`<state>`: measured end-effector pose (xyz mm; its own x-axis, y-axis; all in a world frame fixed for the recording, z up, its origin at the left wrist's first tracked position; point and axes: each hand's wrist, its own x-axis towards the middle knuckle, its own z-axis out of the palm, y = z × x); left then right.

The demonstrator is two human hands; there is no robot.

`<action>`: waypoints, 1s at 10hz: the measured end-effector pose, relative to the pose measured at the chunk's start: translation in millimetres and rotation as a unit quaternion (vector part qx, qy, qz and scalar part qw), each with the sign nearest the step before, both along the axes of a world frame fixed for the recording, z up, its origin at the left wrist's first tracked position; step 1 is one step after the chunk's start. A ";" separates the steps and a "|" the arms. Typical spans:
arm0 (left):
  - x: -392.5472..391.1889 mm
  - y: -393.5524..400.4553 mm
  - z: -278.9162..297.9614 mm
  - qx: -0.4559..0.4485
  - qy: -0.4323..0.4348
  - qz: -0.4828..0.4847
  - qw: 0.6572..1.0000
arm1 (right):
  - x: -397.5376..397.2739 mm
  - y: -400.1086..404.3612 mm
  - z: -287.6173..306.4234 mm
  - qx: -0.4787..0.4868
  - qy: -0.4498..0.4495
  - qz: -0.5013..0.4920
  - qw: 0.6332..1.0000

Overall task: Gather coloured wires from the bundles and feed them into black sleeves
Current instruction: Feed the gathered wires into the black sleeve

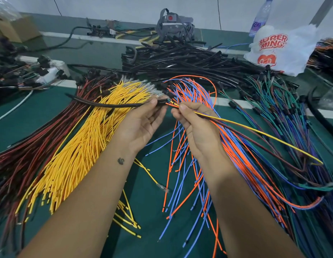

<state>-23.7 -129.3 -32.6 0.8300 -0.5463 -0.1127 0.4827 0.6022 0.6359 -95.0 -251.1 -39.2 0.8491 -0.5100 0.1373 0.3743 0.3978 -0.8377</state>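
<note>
The green surface (147,183) fills most of the view and is largely covered, so little of it shows bare; its left, right and near edges are cut off by the frame. Across it fan the wire bundles: dark red and brown wires (31,146) at the left, running out of view; yellow wires (83,138) beside them, their far ends tipped with pale terminals too small to make out; orange and blue wires (191,164) in the middle, partly hidden under the forearms; and green, blue and purple wires (285,116) at the right, cut off at the edge. Behind them lies a pile of black sleeves (180,62), tangled so that single pieces are hard to separate.

At the far right a white plastic bag (279,47) carries red lettering that reads "SUPER MING" above a red cartoon logo. Behind it stands a clear bottle (260,15) whose label is too blurred to read and whose top is cut off. A grey strapped device with a red button (171,25) sits at the back, partly hidden by cables. A cardboard box (15,28) is cropped at the upper left.

The left hand (143,120) pinches one black sleeve (106,104) near its open end between thumb and fingers; the sleeve stretches leftward over the yellow wires. The right hand (195,125) pinches a small gathered bunch of wires (255,130), yellow and dark ones plainest, with their tips just at the sleeve's mouth; whether they are inside I cannot tell. A small dark tattoo (121,161) marks the left wrist.
</note>
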 end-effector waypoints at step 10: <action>0.3 -3.2 -2.9 0.041 -0.080 0.043 0.995 | 0.6 -3.7 -4.6 -0.148 0.178 0.004 0.973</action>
<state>-23.5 -132.5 -35.5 0.8844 -0.4665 -0.0165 0.3200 0.5801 0.7490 -94.4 -254.8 -43.8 0.8738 -0.4856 -0.0265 0.0371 0.1209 -0.9920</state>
